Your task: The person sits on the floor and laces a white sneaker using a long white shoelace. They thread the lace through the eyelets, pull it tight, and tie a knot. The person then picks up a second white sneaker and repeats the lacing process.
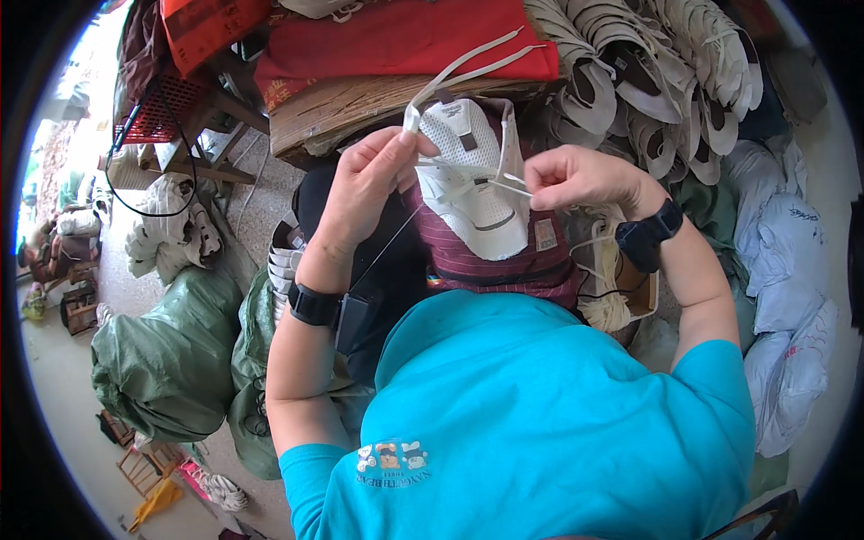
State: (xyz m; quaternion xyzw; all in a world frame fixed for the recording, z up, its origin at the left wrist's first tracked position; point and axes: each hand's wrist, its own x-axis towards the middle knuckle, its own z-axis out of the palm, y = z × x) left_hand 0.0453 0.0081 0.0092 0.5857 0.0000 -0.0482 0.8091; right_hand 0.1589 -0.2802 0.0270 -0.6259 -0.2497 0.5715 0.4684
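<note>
A white shoe upper (489,236) with small perforations lies on the maroon striped cloth (468,270) over my lap. To its left, my left hand (382,162) is closed, pinching a white shoelace (463,76) whose two tipped ends stretch up over the red cloth. On the other side of the upper, my right hand (576,180) is closed on a thin white length of lace, with fingertips pressed together near the eyelet edge. Lace strands run across the upper between both hands. Which eyelets they pass through is too small to tell.
Before me stands a wooden bench (360,112) with red cloth (396,45) on it. Stacked white shoe uppers (648,81) hang at the far right. A box of laces (612,310) sits by my right side. Green sacks (171,351) lie left, white sacks (787,261) right.
</note>
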